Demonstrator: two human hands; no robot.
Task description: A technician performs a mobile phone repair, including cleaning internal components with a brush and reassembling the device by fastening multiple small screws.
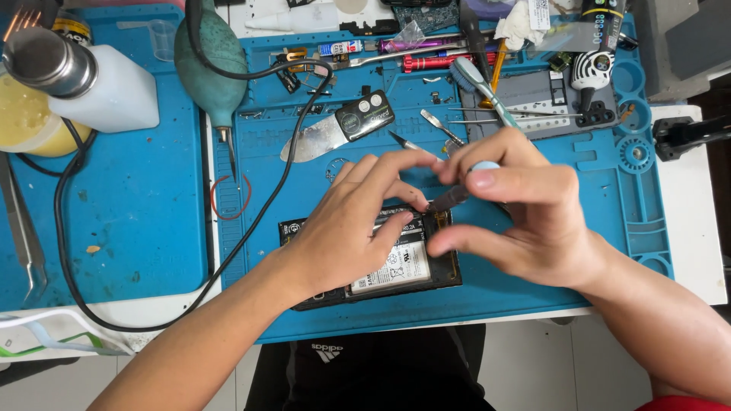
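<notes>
Right hand (525, 217): closed around a small screwdriver (457, 194) with a pale blue cap; the tip is set down at the upper edge of the opened phone (381, 259).
Left hand (358, 221): laid flat over the phone's left half, fingers bent, fingertips (415, 202) pressed near the screwdriver tip; nothing is gripped.
Opened phone: placed on the blue work mat (533, 297), near its front edge, with the battery (396, 266) exposed.
Just behind the hands: a metal spudger with a black handle (339, 129) and tweezers (442, 125) are laid on the mat.
Further left: a green air blower (209, 65), a white bottle (106, 87) and a black cable (251, 228) are seen.
</notes>
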